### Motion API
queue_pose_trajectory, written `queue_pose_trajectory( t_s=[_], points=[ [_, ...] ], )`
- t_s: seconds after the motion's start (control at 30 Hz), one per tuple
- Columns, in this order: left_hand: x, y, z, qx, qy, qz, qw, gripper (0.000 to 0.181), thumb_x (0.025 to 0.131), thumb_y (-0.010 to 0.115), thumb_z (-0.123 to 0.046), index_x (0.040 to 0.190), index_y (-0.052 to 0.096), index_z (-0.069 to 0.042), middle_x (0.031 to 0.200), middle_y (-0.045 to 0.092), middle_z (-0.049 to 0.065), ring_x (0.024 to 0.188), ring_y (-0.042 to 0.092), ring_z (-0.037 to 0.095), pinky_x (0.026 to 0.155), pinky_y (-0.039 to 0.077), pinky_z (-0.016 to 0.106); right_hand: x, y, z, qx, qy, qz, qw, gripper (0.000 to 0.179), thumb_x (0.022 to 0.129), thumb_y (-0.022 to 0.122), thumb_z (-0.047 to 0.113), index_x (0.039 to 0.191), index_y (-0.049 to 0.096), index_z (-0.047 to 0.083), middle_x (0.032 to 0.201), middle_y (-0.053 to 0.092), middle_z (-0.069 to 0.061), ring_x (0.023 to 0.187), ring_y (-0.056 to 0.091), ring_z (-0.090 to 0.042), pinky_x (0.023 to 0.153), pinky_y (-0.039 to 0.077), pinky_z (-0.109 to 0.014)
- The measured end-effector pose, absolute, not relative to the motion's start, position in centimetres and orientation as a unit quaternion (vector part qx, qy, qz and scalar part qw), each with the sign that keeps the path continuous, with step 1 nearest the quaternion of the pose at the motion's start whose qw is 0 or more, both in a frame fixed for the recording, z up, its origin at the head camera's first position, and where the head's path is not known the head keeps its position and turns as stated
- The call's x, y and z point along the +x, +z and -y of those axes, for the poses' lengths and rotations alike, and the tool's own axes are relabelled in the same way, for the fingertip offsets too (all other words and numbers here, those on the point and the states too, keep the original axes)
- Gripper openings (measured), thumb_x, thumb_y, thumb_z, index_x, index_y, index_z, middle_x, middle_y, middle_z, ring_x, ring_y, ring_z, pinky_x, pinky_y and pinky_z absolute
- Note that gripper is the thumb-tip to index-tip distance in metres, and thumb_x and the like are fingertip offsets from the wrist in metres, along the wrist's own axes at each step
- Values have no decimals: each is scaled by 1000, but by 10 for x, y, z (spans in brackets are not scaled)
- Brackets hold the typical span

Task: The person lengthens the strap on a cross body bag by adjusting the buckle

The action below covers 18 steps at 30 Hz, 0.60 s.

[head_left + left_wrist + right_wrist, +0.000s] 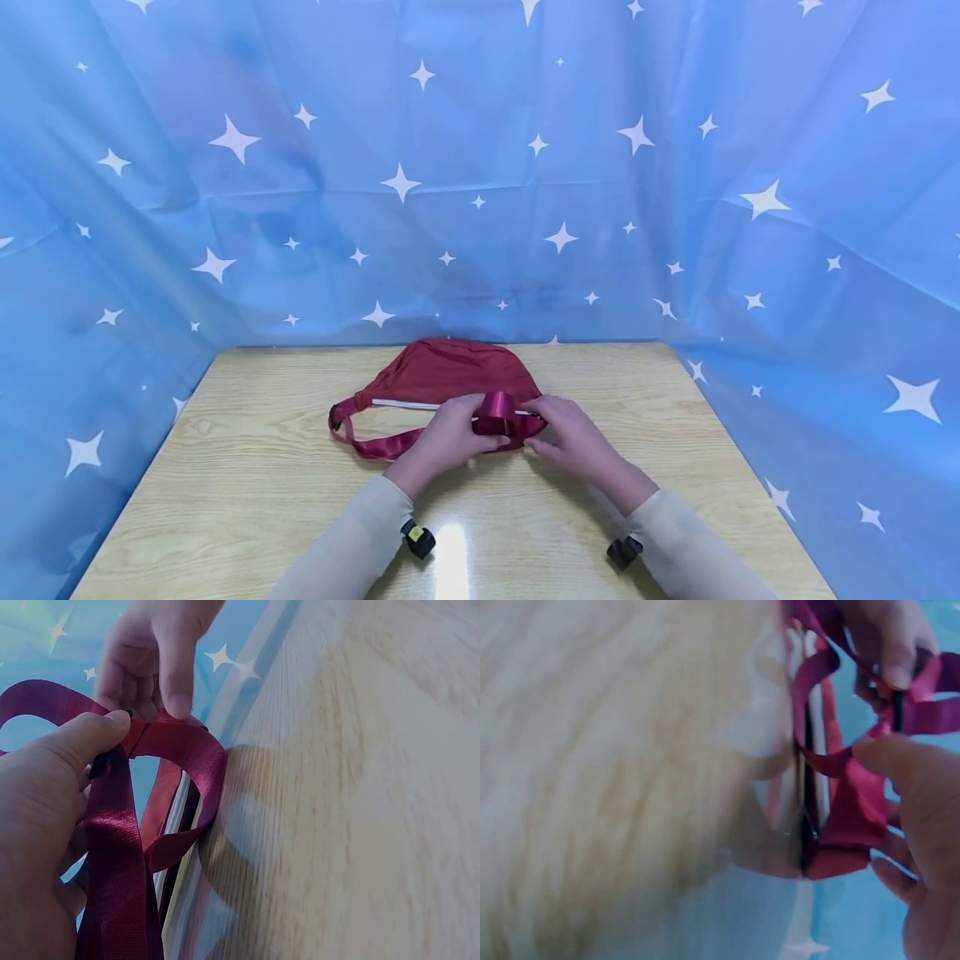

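A dark red waist bag point(450, 371) lies on the table with its white-edged zipper toward me. Its shiny maroon strap point(386, 446) runs along the near side and loops up between the hands. My left hand point(453, 433) pinches the strap beside a black buckle piece point(898, 711), thumb on top in the left wrist view. Close by on the right, my right hand point(573, 437) pinches the strap near the bag's right end, its fingers curled in the left wrist view. Part of the buckle is hidden behind the fingers.
The light wooden table point(255, 500) extends around the bag. A blue cloth with white stars point(480, 150) hangs behind and along both sides. At the bag's left end, a black strap ring point(334, 418) shows. Each wrist wears a small black camera point(418, 540).
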<state>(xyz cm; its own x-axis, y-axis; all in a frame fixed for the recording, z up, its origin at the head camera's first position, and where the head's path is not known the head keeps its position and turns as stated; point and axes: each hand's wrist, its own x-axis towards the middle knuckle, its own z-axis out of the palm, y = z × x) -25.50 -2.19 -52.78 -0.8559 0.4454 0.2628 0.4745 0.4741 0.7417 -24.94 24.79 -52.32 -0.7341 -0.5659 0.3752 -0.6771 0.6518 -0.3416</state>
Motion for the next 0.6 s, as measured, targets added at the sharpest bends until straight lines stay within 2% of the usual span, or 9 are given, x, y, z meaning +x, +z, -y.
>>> queue_pose_trajectory(
  t_s=[0.17,0.37,0.6],
  points=[
    [-256,-529,22,-263,-434,862,14,46,91,95,-33,131,74,-24,123,76,-10,114,70,9,102,58,39,-250,-529,-246,356,195,903,141,54,89,96,24,136,70,12,123,78,-4,116,71,-28,112,44,-58],
    [-256,-528,25,-256,-437,862,12,44,92,94,-35,129,75,-23,121,77,-9,112,70,10,102,58,39,-253,-527,-248,376,172,896,161,49,87,96,23,131,75,15,116,77,-1,109,70,-25,111,43,-59],
    [-257,-528,30,-242,-438,866,14,42,90,96,-36,124,76,-21,111,73,-10,100,66,10,89,59,33,-261,-526,-270,377,144,896,185,45,83,95,18,126,80,14,111,78,-2,105,70,-26,107,45,-61]
  ],
)
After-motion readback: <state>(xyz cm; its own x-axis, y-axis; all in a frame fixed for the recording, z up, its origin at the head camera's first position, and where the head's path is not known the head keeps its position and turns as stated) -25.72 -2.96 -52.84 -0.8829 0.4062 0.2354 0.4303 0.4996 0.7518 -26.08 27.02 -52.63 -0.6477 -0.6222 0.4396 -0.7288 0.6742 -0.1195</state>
